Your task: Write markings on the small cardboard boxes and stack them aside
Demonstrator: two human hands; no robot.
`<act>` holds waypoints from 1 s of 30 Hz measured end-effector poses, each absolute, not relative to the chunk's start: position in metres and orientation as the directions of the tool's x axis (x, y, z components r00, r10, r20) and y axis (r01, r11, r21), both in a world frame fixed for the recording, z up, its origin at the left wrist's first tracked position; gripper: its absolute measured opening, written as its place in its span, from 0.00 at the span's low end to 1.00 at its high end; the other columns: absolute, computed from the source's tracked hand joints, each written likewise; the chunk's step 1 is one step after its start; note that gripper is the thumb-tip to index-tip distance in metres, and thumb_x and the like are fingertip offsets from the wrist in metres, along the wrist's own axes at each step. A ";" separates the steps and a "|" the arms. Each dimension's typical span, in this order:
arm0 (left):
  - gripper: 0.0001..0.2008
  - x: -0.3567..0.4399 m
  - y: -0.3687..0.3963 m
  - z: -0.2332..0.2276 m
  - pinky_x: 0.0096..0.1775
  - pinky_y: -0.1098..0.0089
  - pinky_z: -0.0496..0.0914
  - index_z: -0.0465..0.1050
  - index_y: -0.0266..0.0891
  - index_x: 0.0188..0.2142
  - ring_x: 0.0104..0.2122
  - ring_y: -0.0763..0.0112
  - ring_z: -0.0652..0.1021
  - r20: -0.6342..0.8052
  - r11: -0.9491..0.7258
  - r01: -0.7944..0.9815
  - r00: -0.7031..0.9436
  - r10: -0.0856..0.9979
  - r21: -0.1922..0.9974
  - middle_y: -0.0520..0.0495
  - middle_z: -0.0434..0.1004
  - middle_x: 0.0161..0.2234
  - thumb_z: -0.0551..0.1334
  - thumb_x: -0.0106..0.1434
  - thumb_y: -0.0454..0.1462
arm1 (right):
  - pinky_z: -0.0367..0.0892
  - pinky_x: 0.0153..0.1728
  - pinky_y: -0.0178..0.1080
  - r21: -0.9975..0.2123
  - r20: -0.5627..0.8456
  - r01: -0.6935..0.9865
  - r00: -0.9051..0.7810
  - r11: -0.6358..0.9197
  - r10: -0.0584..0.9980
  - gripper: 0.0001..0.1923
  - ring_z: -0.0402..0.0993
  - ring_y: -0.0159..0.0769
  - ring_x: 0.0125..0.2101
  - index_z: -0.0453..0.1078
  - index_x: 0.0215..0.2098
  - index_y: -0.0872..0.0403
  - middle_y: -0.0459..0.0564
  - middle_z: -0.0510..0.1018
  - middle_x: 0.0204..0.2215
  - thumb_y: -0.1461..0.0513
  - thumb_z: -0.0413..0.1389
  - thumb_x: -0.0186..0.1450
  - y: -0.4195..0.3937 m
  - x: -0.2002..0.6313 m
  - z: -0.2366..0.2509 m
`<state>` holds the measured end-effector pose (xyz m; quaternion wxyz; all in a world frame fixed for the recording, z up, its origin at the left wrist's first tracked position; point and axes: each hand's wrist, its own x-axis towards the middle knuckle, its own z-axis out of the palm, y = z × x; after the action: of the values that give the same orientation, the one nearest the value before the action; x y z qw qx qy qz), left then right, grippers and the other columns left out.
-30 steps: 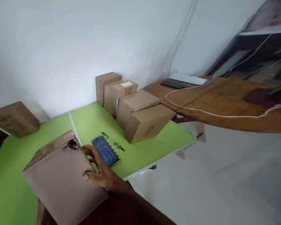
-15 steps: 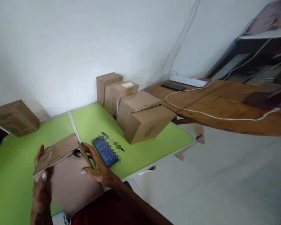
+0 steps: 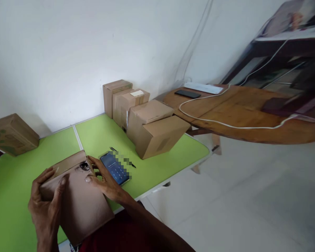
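Cardboard box (image 3: 78, 199) sits at the near edge of the green desk (image 3: 157, 164), overhanging it toward the person and tilted, held from both sides. Left hand (image 3: 46, 206) wraps the box's left corner, thumb on the top face; right hand (image 3: 105, 180) presses the right edge, fingers spread flat along the top. Both hands grasp the box; neither is clenched. Judgement: plain corrugated board, stiff at edges and corners, softer mid-panel, so the opposite-edge hold looks like the right purchase. Surface is matte, probably not slippery. Weight cannot be told; two hands are used. A dark scuff or tear (image 3: 82, 166) marks the upper face near the right fingertips, possibly a weak spot. No label or print readable on this box. Phone (image 3: 113, 168) lies just beside the right hand, screen lit with a keypad, digits too small to read; part of the area beside it is pixelated. Pen (image 3: 112, 149) lies beyond it. Stack of sealed boxes (image 3: 147, 120) by the wall: one bears a pale blank-looking sticker. Far-left box (image 3: 12, 134) carries green printing, illegible.
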<state>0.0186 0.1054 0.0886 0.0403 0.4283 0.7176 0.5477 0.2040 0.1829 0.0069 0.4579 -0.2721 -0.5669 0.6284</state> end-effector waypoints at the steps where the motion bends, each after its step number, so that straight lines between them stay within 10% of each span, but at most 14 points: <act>1: 0.31 0.020 0.105 0.088 0.67 0.34 0.72 0.84 0.45 0.48 0.61 0.40 0.83 0.421 0.026 0.577 -0.625 0.658 0.816 0.37 0.88 0.57 0.77 0.53 0.62 | 0.62 0.73 0.62 -0.960 0.180 -0.274 -0.429 0.062 0.885 0.43 0.63 0.58 0.76 0.65 0.77 0.39 0.55 0.68 0.75 0.38 0.67 0.69 0.183 0.204 0.007; 9: 0.33 0.021 0.098 0.095 0.64 0.34 0.75 0.84 0.44 0.52 0.59 0.39 0.84 0.445 0.040 0.636 -0.582 0.681 0.770 0.36 0.88 0.57 0.77 0.55 0.60 | 0.61 0.73 0.61 -0.957 0.156 -0.288 -0.380 0.044 0.912 0.43 0.65 0.58 0.73 0.63 0.76 0.47 0.60 0.68 0.74 0.39 0.64 0.70 0.184 0.199 0.030; 16: 0.34 0.041 0.097 0.113 0.68 0.27 0.63 0.85 0.35 0.49 0.62 0.28 0.78 0.690 -0.002 0.929 -0.273 0.671 0.370 0.23 0.83 0.57 0.67 0.68 0.65 | 0.65 0.72 0.56 -0.955 0.230 -0.259 -0.350 0.142 0.908 0.47 0.69 0.55 0.69 0.64 0.75 0.46 0.58 0.72 0.68 0.43 0.72 0.65 0.172 0.197 0.036; 30: 0.31 0.038 0.092 0.094 0.62 0.28 0.66 0.85 0.37 0.55 0.52 0.32 0.81 0.711 -0.016 0.968 -0.171 0.682 0.249 0.28 0.86 0.50 0.66 0.71 0.61 | 0.65 0.72 0.59 -0.936 0.314 -0.275 -0.362 0.221 0.878 0.45 0.70 0.57 0.69 0.65 0.77 0.42 0.58 0.73 0.69 0.38 0.69 0.69 0.177 0.204 0.029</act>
<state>0.0384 0.0921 0.0940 -0.1967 0.6129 0.6734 0.3636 0.2040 0.1771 0.0290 0.5052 -0.2526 -0.5962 0.5706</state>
